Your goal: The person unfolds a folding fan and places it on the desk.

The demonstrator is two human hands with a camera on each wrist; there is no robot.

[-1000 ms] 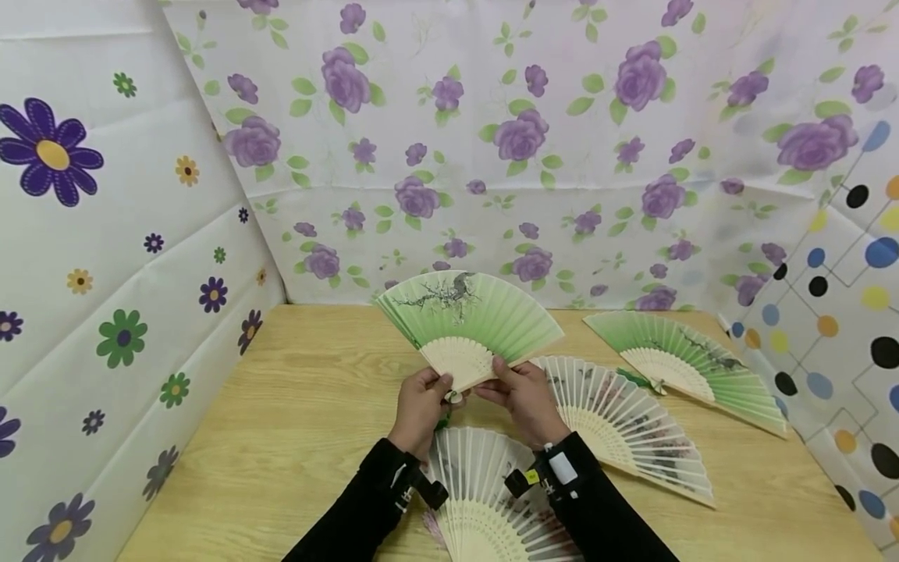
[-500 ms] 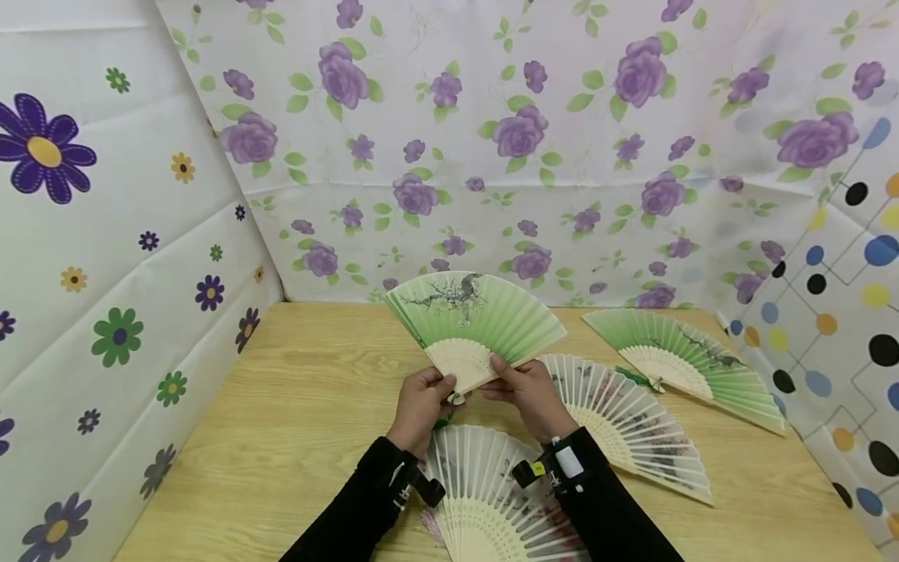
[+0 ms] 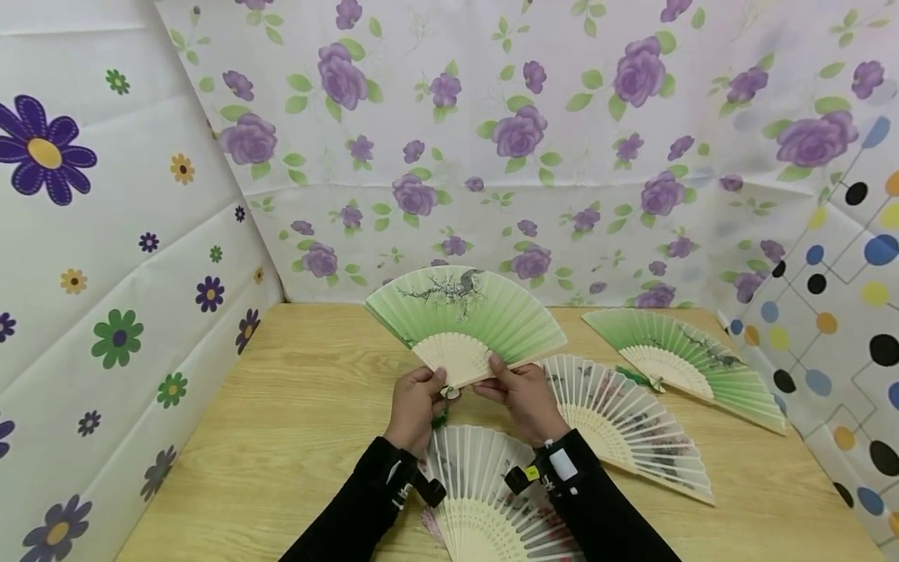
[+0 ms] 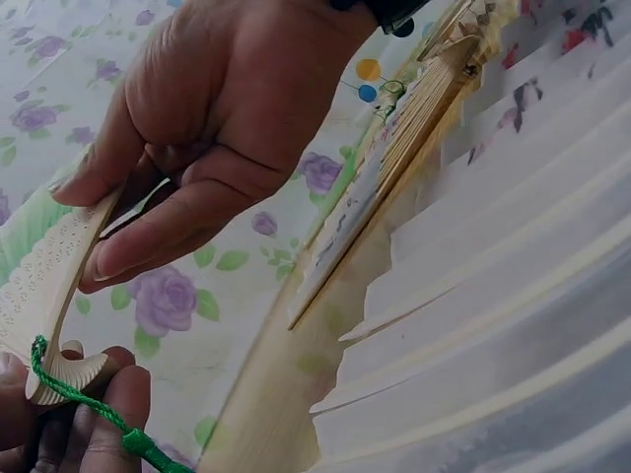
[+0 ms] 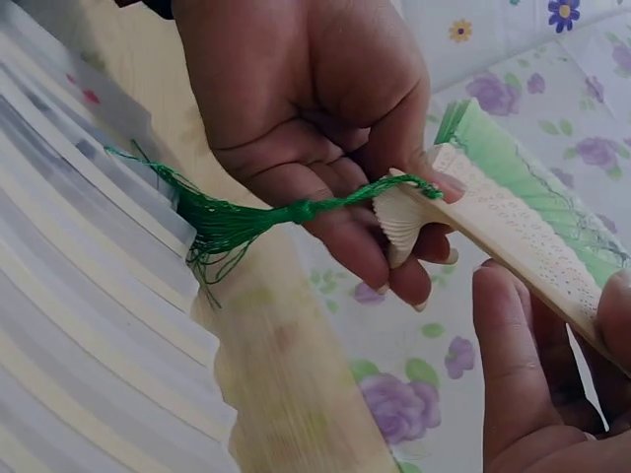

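Observation:
I hold a green folding fan (image 3: 467,312) with a dark branch painting spread above the wooden table (image 3: 302,390), near the middle. My left hand (image 3: 416,398) pinches its pivot end, where a green tassel (image 5: 232,222) hangs; the left wrist view shows those fingers (image 4: 99,414) round the cord. My right hand (image 3: 523,394) grips the cream ribs on the right side, with thumb and fingers (image 4: 227,128) on the pierced outer rib (image 4: 49,276). In the right wrist view the left hand (image 5: 306,108) holds the pivot and the right fingers (image 5: 523,365) lie under the rib.
Three more open fans lie on the table: a white one (image 3: 485,499) under my forearms, a white one (image 3: 625,417) to the right, a green one (image 3: 684,363) at far right. Flowered cloth walls (image 3: 140,257) close in the left, back and right.
The green fan has spread wider, with its left edge swung further left. Both hands stay at about the same spot.

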